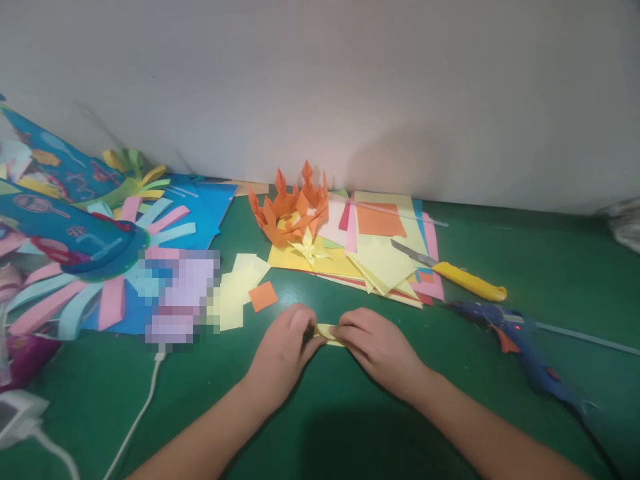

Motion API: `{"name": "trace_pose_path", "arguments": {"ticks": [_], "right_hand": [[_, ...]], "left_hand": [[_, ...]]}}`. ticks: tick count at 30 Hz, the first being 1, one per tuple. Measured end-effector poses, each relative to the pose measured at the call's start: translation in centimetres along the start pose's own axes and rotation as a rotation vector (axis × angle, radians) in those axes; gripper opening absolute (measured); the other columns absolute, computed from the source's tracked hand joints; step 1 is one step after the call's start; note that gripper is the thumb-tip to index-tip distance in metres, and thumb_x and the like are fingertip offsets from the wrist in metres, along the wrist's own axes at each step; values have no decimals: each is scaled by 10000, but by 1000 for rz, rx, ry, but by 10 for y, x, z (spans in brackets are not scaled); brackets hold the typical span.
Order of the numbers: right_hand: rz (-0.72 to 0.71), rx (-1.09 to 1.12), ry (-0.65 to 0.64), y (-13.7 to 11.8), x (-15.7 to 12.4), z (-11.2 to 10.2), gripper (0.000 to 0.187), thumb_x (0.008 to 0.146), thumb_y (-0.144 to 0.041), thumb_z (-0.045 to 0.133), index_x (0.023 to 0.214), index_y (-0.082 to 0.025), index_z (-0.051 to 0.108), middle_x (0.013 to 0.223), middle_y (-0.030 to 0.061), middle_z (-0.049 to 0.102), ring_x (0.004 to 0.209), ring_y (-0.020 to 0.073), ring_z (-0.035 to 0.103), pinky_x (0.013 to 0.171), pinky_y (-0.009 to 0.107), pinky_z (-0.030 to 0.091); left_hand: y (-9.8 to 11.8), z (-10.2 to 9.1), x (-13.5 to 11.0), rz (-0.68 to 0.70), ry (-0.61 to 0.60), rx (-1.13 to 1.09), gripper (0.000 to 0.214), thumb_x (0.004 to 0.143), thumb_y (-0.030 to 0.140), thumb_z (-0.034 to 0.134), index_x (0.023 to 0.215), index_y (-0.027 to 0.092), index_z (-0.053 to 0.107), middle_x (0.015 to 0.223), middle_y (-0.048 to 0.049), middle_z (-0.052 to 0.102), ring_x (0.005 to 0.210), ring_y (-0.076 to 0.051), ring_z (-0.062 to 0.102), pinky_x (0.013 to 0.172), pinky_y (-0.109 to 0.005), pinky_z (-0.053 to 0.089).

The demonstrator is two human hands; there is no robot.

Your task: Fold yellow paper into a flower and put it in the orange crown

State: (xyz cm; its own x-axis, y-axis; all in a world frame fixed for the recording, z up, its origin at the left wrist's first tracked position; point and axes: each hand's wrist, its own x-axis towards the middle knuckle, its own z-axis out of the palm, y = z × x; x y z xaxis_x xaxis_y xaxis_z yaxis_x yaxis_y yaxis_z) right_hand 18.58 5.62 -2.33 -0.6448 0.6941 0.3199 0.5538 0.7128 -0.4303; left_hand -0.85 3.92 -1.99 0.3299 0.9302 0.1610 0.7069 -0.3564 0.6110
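A small folded piece of yellow paper (327, 333) lies low over the green table, pinched from both sides. My left hand (289, 347) is closed on its left end, and my right hand (376, 343) grips the right end. The fingers cover much of the paper, so its full shape is hidden. Just beyond my hands sits a pale yellow origami flower (310, 250), in front of an orange folded-paper crown (290, 210). A small orange paper square (263, 296) rests by my left hand, beside loose pale yellow sheets (231, 297).
Right of the paper stack (383, 263) lies a yellow-handled knife (467, 280) with its blade out. A blue glue gun (530, 353) rests further right, its cord trailing frontward. Blue paper cones with strip fringes (95, 240) and a white cable (145, 407) occupy the left.
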Motion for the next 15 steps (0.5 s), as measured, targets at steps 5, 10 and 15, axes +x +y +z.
{"name": "trace_pose_path", "arguments": {"ticks": [5,10,15], "right_hand": [[-49,-31,-53,0,0,-3,238,927,-165,387,979,-169,619,851,81,603,772,179,506,679,291,422],[-65,-80,-107,-1,0,-4,249,937,-175,374,908,-156,621,776,65,570,731,168,475,634,271,383],[-82,-102,-144,-2,2,-5,252,938,-178,372,893,-148,618,766,59,552,711,165,453,618,276,357]], "left_hand": [[1,-1,1,128,-48,-14,49,889,174,464,876,177,511,921,-42,552,845,-161,504,755,-304,440],[-3,-2,3,198,-40,10,125,885,202,484,780,157,535,824,-34,580,778,-157,507,713,-304,433],[-4,-4,4,216,-80,34,152,878,241,501,761,155,548,804,-30,584,754,-153,499,699,-307,424]]}}
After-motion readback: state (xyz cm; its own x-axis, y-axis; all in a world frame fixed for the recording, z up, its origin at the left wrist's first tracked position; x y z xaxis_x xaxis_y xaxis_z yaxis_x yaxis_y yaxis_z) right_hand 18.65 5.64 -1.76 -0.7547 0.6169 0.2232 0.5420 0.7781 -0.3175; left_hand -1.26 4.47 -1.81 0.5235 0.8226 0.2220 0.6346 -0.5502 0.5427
